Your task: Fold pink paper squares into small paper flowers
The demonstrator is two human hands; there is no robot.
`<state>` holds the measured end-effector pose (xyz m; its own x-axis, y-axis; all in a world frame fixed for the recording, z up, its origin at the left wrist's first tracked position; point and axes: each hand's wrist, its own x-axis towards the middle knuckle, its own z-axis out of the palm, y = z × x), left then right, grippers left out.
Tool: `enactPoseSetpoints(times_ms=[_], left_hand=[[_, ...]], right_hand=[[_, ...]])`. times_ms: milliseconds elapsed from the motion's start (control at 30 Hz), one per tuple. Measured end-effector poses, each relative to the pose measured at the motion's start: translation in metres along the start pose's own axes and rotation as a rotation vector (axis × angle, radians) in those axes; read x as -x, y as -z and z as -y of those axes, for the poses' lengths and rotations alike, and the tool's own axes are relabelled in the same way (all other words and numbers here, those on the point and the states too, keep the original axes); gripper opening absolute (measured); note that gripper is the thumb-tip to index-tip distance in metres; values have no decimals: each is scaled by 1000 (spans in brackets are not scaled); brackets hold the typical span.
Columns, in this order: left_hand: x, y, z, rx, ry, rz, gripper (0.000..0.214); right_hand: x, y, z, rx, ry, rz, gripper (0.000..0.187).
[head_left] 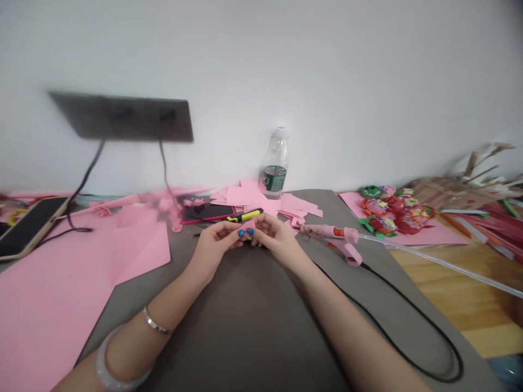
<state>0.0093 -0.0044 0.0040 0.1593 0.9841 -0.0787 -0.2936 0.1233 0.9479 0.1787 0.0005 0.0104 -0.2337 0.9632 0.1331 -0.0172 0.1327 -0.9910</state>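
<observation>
My left hand point(216, 242) and my right hand point(278, 239) meet at the middle of a grey felt mat point(253, 326), their fingertips pinching a small pink paper piece point(249, 225) from both sides. Its folds are hidden by my blue-painted fingertips. Just beyond my fingers lies a yellow and black utility knife point(245, 215). To the right of my right hand rests a pink hot glue gun point(335, 237), with a long clear glue stick point(441, 264) running off to the right.
Pink paper scraps point(261, 197) lie heaped at the back, near a plastic water bottle point(275, 163) and a red-cased phone point(208, 213). A large pink sheet point(61, 283) spreads left. Colourful paper flowers point(392, 213) sit right. The wall bears a dark socket panel point(122, 117).
</observation>
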Motion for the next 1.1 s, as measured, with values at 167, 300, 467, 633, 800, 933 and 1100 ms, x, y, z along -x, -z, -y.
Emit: enactPoseSetpoints(times_ms=[167,300,467,633,800,933,1100], left_hand=[[-1,1,-1,64,57,40,28],[0,1,-2,9,48,45,29],[0,0,-3,-59,38,45,30],[1,1,-4,-98,29,35,31],[2,1,-3,-130,16,49,27],[2,0,-2,-136,-82,68,23],[1,0,-2,-161,-232,78,16]], right_hand=[[-1,2,0,19,-27,-19,31],[-1,2,1,15,-35,-25,31],[-1,1,2,-14,-2,-28,30],[0,0,4,-25,5,-32,31],[1,-1,5,-23,9,-3,34],[1,-1,3,-64,-3,6,37],[1,0,4,-142,20,24,36]])
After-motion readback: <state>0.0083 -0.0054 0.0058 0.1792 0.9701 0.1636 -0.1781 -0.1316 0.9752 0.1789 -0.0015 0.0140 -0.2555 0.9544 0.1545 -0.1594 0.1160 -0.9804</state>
